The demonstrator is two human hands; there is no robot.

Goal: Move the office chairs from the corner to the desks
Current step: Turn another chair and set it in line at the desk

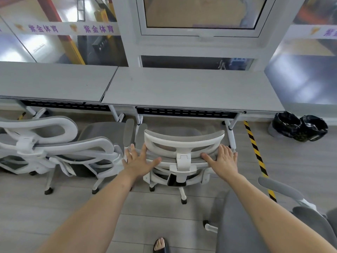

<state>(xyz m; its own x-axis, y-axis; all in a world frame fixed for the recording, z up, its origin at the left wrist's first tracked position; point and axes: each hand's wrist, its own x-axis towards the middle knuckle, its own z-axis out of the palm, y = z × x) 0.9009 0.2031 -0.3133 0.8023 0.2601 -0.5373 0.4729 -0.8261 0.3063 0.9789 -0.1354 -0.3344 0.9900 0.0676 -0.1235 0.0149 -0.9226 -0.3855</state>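
A white-framed office chair [183, 141] with grey mesh stands in front of the right-hand grey desk [191, 88], its back toward me and its seat under the desk edge. My left hand [139, 158] lies on the left side of the backrest top, fingers spread over the frame. On the right side of the same backrest rests my right hand [221, 159], fingers spread and curled over the edge. A second chair of the same kind [60, 148] stands to the left at the left-hand desk [52, 79].
A grey chair seat with armrest [279, 207] is close at my lower right. Two black-lined bins [300, 126] stand right of the desk. Black-and-yellow tape [255, 152] runs along the floor. Windows and glass panels back the desks. My sandalled foot [160, 244] shows at the bottom.
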